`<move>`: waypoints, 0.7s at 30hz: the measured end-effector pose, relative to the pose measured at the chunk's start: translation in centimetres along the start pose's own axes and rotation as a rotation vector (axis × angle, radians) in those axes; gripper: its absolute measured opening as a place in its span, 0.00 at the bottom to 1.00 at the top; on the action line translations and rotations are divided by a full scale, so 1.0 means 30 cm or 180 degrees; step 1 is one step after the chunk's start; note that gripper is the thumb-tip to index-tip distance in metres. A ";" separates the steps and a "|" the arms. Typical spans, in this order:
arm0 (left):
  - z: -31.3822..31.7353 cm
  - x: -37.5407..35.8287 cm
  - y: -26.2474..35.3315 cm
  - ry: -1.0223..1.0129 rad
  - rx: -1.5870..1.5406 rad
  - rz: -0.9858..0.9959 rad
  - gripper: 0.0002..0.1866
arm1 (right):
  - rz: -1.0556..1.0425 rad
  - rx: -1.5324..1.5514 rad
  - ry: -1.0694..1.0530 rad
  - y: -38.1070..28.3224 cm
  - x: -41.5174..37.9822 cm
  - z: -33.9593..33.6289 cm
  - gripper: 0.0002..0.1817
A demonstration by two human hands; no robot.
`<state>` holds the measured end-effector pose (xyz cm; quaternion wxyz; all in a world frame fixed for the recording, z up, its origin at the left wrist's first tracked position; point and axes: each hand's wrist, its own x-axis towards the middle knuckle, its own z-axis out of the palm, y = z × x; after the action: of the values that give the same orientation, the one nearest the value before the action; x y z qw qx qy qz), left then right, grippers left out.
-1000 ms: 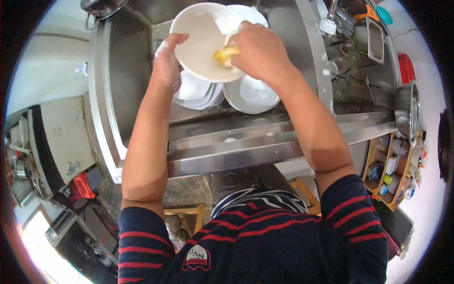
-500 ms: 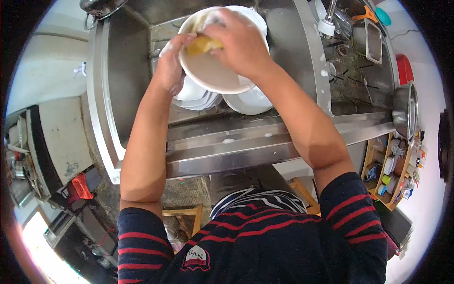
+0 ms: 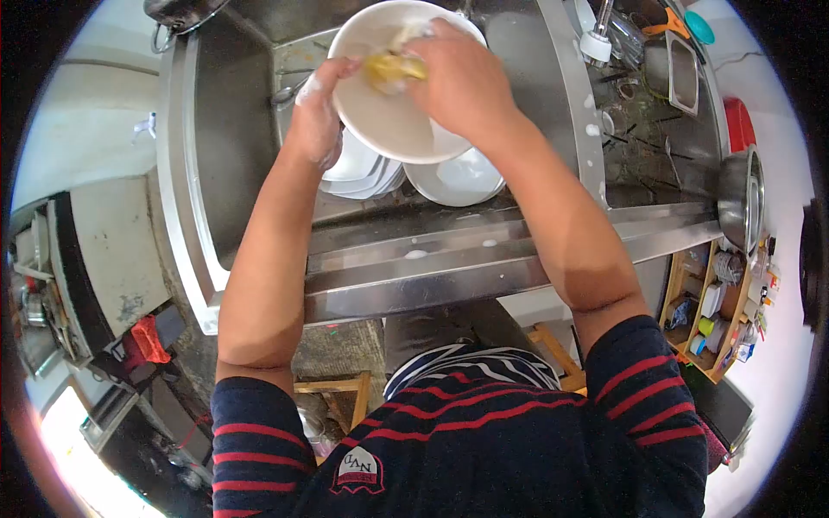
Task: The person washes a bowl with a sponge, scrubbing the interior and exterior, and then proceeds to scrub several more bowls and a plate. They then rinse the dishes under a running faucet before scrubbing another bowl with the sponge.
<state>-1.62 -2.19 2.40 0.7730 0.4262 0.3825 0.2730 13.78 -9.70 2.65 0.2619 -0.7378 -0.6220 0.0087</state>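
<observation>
A large white bowl [image 3: 380,121] is held up over the left sink basin, tilted so its inside faces me. My left hand [image 3: 316,112] grips its left rim, thumb over the edge, with suds on the skin. Inside the bowl, my right hand [image 3: 462,78] is closed on a yellow sponge [image 3: 393,71], pressed against the inner wall and blurred by motion. Below the bowl in the basin lie a stack of white square plates [image 3: 358,173] and a white round dish [image 3: 458,180], both partly hidden by the bowl.
The steel sink's front edge [image 3: 414,289] runs between me and the basin. To the right, a second basin [image 3: 639,194] holds glasses and a metal container [image 3: 672,76], with a faucet [image 3: 596,47] above. A steel bowl [image 3: 740,203] stands at the far right, a pot [image 3: 186,10] at upper left.
The sponge and my right hand have moved slightly right and down inside the bowl. The bowl has shifted a little up, uncovering more of the round dish. My left hand keeps its hold.
</observation>
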 end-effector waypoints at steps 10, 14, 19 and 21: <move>-0.021 0.018 -0.003 -0.0085 0.0001 -0.0127 0.25 | -0.0192 0.0617 -0.0163 -0.011 0.002 0.022 0.15; 0.000 -0.001 0.015 0.0209 0.0012 0.0074 0.25 | 0.0385 -0.0227 -0.1181 -0.057 -0.001 -0.047 0.17; -0.023 0.017 -0.010 0.0023 0.0006 -0.0178 0.24 | -0.0828 0.0689 -0.0286 -0.046 -0.007 0.036 0.16; -0.027 0.026 -0.011 -0.0044 0.0015 -0.0175 0.24 | -0.0843 0.0633 -0.0094 -0.011 0.008 0.035 0.14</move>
<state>-1.81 -1.42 1.56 0.7818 0.4192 0.3894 0.2479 13.20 -9.06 1.96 0.3233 -0.6197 -0.7137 0.0464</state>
